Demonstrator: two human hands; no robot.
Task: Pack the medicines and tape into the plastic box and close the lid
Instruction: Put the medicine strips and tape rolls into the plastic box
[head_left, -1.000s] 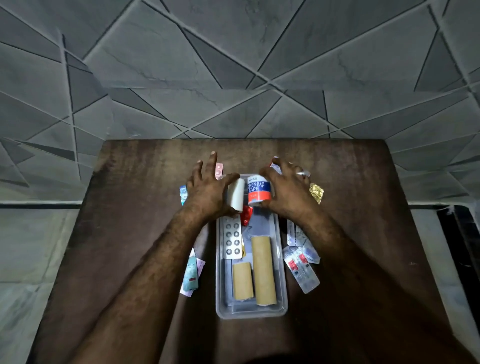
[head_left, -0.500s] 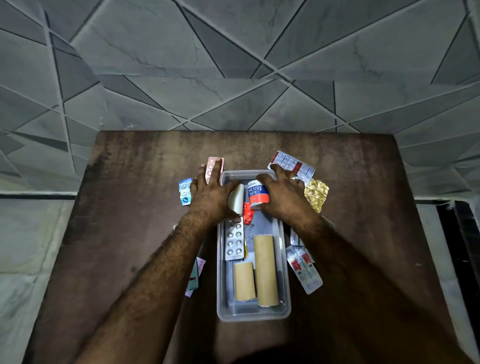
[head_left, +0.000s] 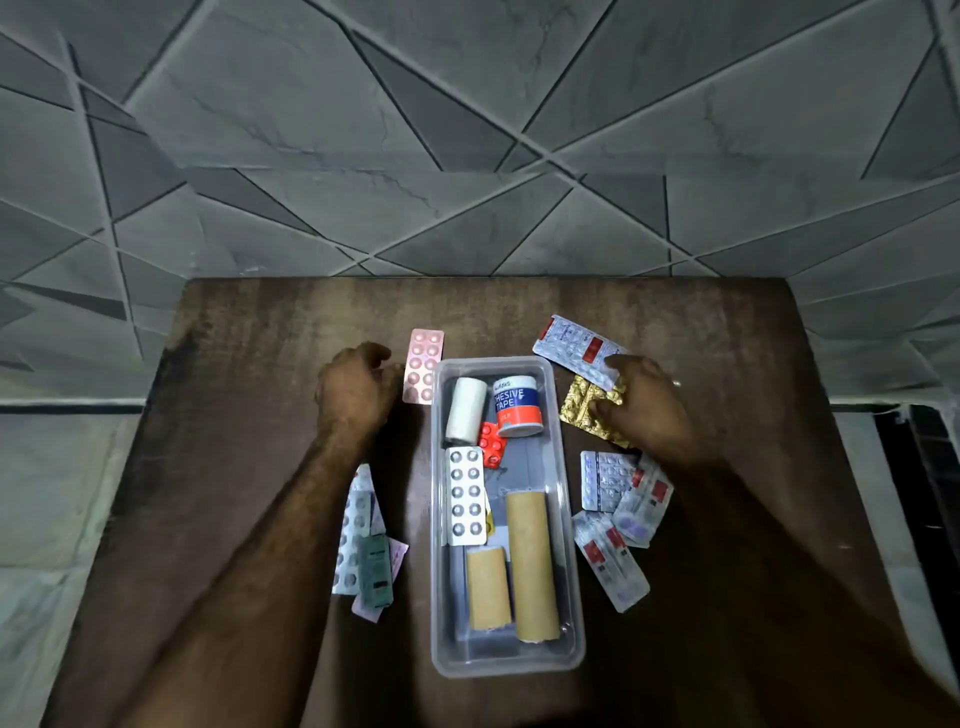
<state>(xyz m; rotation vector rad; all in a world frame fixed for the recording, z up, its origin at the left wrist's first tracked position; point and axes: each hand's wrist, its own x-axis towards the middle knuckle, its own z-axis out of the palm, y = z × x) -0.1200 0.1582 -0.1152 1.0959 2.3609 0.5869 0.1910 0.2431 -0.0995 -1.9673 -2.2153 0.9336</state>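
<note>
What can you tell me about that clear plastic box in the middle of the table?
The plastic box is a long, shallow tray of translucent, frosted-looking plastic with rounded corners and a raised rim. It sits flat on the brown table, open, with no lid on it. Inside, at the far end, lie a white roll and an adhesive tape roll, with a red blister strip beside them; then a white blister strip; at the near end, two tan rolls. Neither hand touches it.
</note>
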